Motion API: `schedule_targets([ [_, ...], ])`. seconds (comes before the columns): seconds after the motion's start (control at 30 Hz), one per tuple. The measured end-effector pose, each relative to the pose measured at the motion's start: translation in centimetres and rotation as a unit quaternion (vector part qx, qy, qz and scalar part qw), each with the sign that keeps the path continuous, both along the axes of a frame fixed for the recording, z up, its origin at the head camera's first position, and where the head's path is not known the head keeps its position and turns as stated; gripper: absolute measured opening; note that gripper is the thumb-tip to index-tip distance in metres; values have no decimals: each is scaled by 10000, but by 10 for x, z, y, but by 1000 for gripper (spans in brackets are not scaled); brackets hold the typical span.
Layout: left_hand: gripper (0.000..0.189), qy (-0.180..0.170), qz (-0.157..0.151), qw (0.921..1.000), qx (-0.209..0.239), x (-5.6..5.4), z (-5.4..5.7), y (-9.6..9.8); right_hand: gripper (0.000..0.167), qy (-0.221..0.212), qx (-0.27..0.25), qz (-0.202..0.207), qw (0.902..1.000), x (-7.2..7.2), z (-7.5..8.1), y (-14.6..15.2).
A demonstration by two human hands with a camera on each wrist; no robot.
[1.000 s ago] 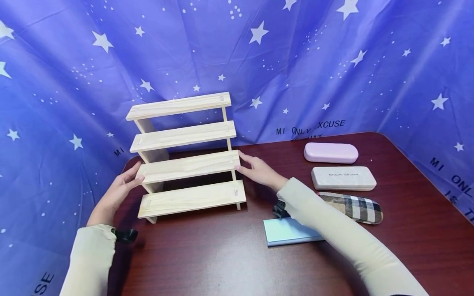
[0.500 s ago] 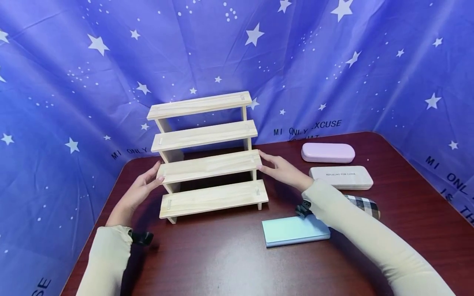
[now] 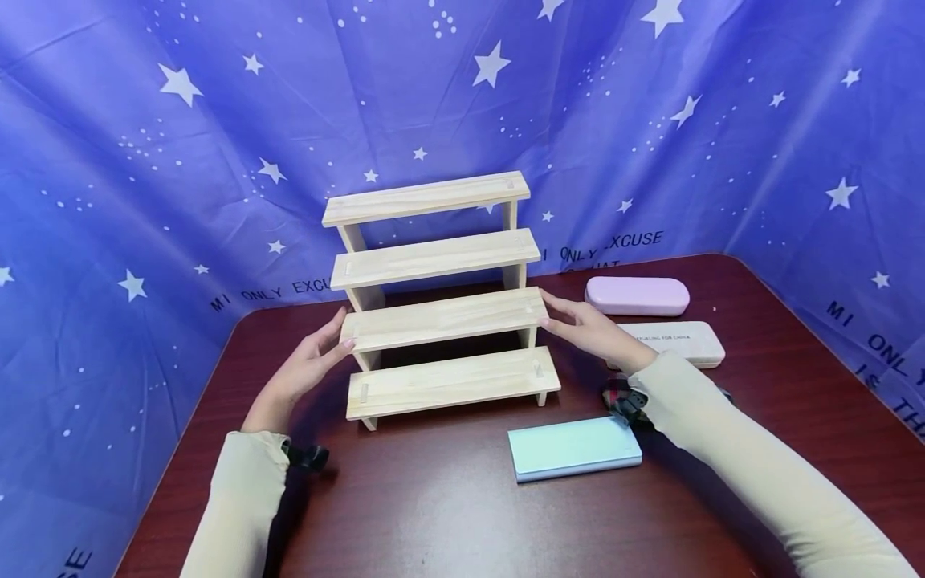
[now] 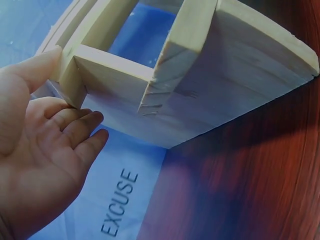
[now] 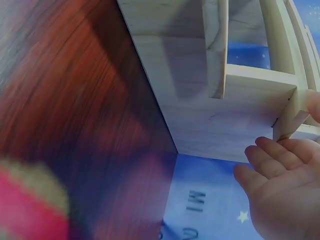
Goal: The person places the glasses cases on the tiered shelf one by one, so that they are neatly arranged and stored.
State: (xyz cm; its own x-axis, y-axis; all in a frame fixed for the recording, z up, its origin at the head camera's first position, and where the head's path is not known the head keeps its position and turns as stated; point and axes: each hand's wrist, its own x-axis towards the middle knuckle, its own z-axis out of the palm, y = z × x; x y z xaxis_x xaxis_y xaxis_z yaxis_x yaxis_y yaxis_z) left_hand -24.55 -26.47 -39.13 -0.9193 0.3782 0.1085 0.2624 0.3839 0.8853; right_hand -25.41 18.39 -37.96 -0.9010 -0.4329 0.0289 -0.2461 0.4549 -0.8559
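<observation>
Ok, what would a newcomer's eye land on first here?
The pale four-tier wooden rack on the table, its second-lowest board held at both ends by the left grip and right grip. Behind hangs the blue star-print curtain; a light-blue case lies front-right of the rack.

Person's left grip pinches the wooden rack at its left end, right grip at its right; both arms extended from its near side.
</observation>
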Motion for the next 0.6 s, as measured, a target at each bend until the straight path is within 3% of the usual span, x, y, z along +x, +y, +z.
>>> schedule_targets([
  [0.23,66,41,-178,9997,131,-9,-2,22,65,-38,-151,-42,9999,1,-1,22],
  [0.6,67,3,-326,9984,458,-12,-2,46,64,-176,-153,130,9996,1,2,44],
])
